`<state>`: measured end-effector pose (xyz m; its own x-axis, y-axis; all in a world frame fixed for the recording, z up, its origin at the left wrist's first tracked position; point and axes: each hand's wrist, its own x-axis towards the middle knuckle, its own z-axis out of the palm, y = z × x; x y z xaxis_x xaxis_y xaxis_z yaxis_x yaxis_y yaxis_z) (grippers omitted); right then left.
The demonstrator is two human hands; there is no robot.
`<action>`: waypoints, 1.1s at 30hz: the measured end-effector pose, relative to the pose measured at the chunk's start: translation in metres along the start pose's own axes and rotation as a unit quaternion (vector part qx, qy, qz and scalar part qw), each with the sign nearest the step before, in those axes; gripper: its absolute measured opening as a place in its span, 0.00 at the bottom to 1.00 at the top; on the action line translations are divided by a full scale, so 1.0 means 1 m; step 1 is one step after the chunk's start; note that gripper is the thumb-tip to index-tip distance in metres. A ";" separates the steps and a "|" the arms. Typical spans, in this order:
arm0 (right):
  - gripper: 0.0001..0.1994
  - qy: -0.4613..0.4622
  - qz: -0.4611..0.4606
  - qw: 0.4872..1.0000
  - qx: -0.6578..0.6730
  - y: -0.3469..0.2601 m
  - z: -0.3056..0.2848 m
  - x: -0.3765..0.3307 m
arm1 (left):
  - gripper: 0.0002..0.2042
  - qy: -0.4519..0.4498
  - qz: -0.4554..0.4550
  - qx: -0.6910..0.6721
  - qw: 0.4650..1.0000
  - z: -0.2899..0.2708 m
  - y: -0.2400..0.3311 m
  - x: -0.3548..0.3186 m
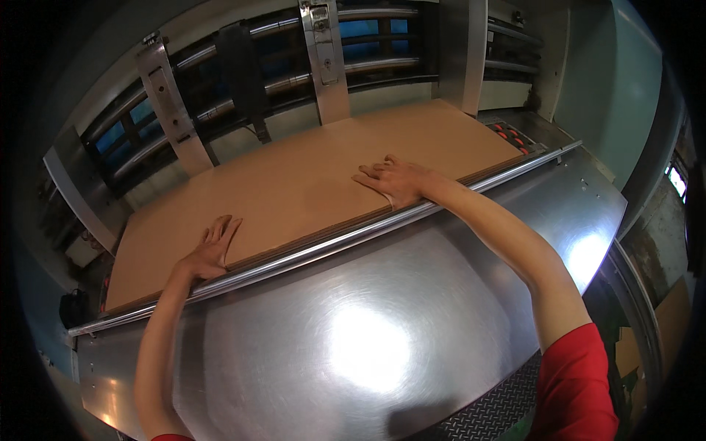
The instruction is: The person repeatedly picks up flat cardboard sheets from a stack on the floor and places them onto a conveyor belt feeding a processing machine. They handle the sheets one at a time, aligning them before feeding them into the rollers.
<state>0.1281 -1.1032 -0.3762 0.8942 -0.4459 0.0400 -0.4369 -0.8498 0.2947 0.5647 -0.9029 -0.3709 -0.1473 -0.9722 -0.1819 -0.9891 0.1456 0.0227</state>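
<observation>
Both hands lie flat and open, left hand (212,250) and right hand (393,178) pressing the stack of flat brown corrugated cardboard sheets (294,191), gripping nothing. Beyond the fingertips, the grey metal feeder rollers (220,81) could catch fingers if the sheets slide forward.

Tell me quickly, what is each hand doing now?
Left hand: open, flat on the cardboard sheet.
Right hand: open, flat on the same sheet.

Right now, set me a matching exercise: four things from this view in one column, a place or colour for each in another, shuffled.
1. left hand
2. right hand
3. cardboard stack
4. steel table

A. shiny, with bright glare
B. flat on the near left part of the cardboard
C. brown, lying beyond the metal rail
D. flat on the cardboard, right of middle

Pairs: 1-B, 2-D, 3-C, 4-A
</observation>
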 end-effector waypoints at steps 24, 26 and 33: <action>0.26 0.209 0.240 0.942 0.103 -0.178 -0.049 -0.047 | 0.50 -0.004 -0.049 0.043 0.998 0.017 -0.008 0.022; 0.25 0.214 0.241 0.941 0.103 -0.181 -0.048 -0.049 | 0.46 0.028 -0.051 0.015 0.998 0.010 -0.001 0.015; 0.32 0.184 0.265 0.943 0.082 -0.181 -0.048 -0.048 | 0.27 0.618 -0.044 -0.322 0.716 -0.047 0.030 -0.063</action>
<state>0.1688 -0.9139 -0.3857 0.5062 -0.7176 0.4784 -0.8138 -0.5810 -0.0105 0.5444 -0.8460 -0.3123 0.4184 -0.4497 0.7891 -0.7324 0.3468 0.5860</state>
